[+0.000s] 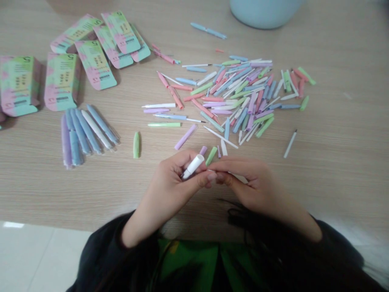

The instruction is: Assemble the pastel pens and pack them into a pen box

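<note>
Wood-grain tabletop (340, 178) under both hands (168, 176) (252, 178), left one gripping white tube (194, 164).

Both the left hand (170, 172) and the right hand (252, 176) are bare, as are the wrists and part of the forearms, up to loose, plain black sleeves (105, 245) with wide openings. Beyond the near edge of the table (337, 162), deep green cloth (188, 263) shows between them, split by a dark gap and marked with a small yellow-orange patch (174, 247). Thin dark strands (245, 237), hair or cord, hang in front.
</note>
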`<state>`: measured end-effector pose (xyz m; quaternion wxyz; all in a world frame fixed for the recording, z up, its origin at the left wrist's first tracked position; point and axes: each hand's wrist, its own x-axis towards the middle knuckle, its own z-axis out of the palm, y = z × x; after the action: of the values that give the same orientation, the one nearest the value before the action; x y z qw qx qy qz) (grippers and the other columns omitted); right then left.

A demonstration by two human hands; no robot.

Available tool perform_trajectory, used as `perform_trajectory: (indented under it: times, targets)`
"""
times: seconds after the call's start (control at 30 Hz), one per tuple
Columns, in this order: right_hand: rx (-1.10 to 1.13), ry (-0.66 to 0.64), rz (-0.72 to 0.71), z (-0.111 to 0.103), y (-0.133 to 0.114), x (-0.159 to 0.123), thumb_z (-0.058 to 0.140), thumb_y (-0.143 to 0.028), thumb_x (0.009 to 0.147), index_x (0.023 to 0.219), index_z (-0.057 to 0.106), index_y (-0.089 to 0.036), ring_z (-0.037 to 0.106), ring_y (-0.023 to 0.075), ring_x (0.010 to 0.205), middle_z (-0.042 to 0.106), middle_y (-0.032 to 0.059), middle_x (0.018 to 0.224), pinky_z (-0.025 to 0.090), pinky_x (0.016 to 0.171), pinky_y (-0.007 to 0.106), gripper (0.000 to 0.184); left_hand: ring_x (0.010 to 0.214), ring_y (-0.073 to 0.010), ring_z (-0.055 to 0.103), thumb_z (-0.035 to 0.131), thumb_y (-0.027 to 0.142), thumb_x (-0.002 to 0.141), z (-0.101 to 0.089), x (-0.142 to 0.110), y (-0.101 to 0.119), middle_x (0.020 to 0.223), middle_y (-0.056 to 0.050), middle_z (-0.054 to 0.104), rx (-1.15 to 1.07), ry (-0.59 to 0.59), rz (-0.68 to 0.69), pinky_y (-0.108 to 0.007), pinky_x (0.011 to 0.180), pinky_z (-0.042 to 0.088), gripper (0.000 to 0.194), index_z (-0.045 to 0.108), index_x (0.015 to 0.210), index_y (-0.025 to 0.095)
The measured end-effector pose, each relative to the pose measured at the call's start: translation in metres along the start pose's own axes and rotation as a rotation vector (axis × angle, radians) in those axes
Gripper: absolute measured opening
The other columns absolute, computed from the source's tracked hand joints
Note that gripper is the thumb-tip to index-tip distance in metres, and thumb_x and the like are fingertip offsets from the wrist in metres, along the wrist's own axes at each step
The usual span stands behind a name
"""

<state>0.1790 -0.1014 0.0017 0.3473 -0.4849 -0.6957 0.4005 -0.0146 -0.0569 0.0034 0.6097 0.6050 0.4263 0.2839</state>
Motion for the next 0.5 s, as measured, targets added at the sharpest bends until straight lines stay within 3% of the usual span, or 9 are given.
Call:
perform_trajectory:
  times: [0.1, 0.23, 0.37, 0.5]
  targets:
    - [0.031, 0.086, 0.083, -0.004, -0.005, 0.000, 0.061, -0.019, 0.096, 0.094, 0.073, -0.024, 0.071, 0.0146, 0.077, 0.076, -0.0009, 0.083, 0.057, 0.073, 0.027, 0.013, 0.059, -0.0119, 0.045, 0.072, 0.033, 0.087, 0.000, 0.000, 0.001, 0.061, 0.004, 0.052, -0.010, -0.008, 0.015, -0.025, 0.057, 0.037, 0.025, 0.061, 0.070, 0.019]
    - [0.123, 0.250, 0.137, -0.006, -0.016, 0.001, 0.065, -0.027, 0.096, 0.095, 0.071, -0.025, 0.072, 0.0162, 0.076, 0.074, -0.0001, 0.080, 0.059, 0.071, 0.029, 0.007, 0.061, -0.0137, 0.050, 0.056, 0.056, 0.096, 0.002, 0.006, 0.004, 0.065, 0.001, 0.051, -0.417, 0.038, -0.037, -0.028, 0.061, 0.046, 0.046, 0.054, 0.067, 0.020]
    - [0.108, 0.316, 0.067, 0.000, -0.027, 0.004, 0.064, -0.030, 0.097, 0.095, 0.073, -0.026, 0.071, 0.0192, 0.092, 0.075, 0.0029, 0.098, 0.059, 0.080, 0.033, 0.010, 0.063, -0.0135, 0.057, 0.054, 0.068, 0.093, 0.006, 0.013, 0.005, 0.070, 0.001, 0.056, -0.606, 0.095, -0.091, -0.026, 0.057, 0.050, 0.049, 0.060, 0.078, 0.021]
    - [0.150, 0.404, -0.035, -0.001, -0.033, 0.008, 0.066, -0.028, 0.096, 0.093, 0.073, -0.029, 0.069, 0.0180, 0.090, 0.070, 0.0002, 0.095, 0.057, 0.079, 0.032, 0.008, 0.064, -0.0119, 0.058, 0.056, 0.063, 0.095, 0.009, 0.009, 0.000, 0.072, 0.002, 0.055, -0.562, -0.003, -0.015, -0.025, 0.062, 0.050, 0.044, 0.061, 0.085, 0.021]
